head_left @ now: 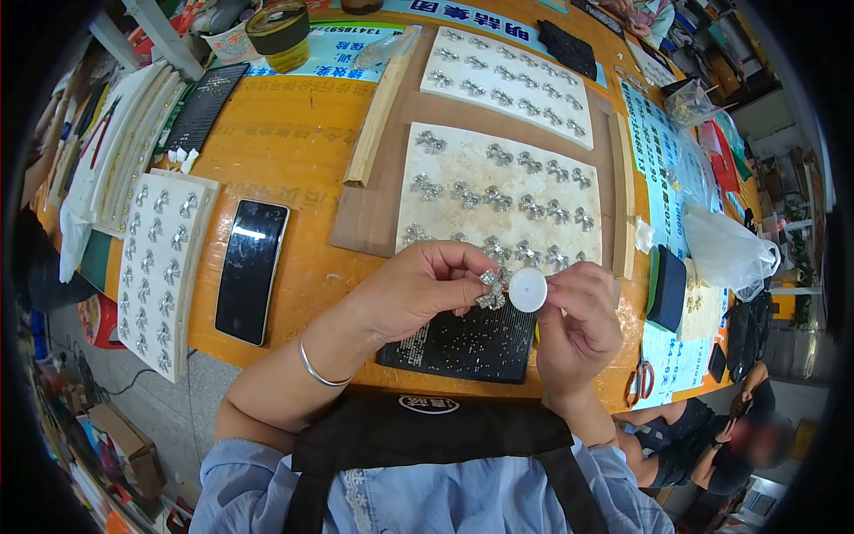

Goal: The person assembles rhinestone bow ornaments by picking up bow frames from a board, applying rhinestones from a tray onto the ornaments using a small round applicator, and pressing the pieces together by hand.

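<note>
My left hand (411, 292) pinches a silver bow-shaped ornament (491, 290) set with sparkling stones. Close beside it, my right hand (580, 322) grips a small round white cap-like disc (527, 290) by its edge; whether disc and bow touch, I cannot tell. Beneath both hands lies a black ridged tray (414, 354) scattered with tiny clear stones. Just beyond them, a stained white board (445, 214) carries rows of similar silver bows, some in the front row partly hidden by my hands. Farther back is a second white board (525, 78) with more bows.
A phone (252, 271) lies left, next to a stacked white board (152, 267) of bows. Wooden bars (378, 125) flank the middle boards. At right are red-handled scissors (640, 383), a dark blue case (666, 289) and a plastic bag (725, 249). Another person (703, 436) sits at lower right.
</note>
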The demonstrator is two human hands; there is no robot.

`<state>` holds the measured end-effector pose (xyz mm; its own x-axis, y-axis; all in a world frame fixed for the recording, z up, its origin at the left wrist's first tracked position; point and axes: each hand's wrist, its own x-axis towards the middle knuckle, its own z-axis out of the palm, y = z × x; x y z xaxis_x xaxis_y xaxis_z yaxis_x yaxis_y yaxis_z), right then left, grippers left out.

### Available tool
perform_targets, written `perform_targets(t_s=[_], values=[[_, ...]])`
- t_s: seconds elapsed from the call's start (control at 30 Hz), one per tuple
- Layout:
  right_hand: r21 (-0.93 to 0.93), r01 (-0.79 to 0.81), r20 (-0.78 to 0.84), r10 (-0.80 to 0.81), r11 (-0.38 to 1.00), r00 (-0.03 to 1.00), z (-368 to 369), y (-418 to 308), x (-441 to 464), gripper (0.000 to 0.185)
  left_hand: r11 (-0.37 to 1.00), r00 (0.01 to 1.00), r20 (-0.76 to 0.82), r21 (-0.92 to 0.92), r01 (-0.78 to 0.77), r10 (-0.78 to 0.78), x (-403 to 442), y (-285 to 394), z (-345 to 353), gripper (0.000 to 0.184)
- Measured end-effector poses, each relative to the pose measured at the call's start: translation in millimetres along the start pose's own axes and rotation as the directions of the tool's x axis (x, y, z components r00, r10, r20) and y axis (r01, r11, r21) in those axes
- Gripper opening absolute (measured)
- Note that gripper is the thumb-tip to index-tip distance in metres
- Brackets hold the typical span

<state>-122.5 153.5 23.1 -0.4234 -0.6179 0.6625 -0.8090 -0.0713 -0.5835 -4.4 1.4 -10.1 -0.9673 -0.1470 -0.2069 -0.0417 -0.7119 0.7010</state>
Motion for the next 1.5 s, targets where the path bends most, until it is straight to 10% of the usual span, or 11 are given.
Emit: perform_targets(t_s=[1.5], values=[[-0.019, -0.016, -0.001, 0.016, 1.0, 1.0, -0.7, -0.7, 0.9, 0.025, 0.986, 0.999, 0.019, 0.163, -0.038, 0.035, 0.0, 1.5, 0.0, 0.018]])
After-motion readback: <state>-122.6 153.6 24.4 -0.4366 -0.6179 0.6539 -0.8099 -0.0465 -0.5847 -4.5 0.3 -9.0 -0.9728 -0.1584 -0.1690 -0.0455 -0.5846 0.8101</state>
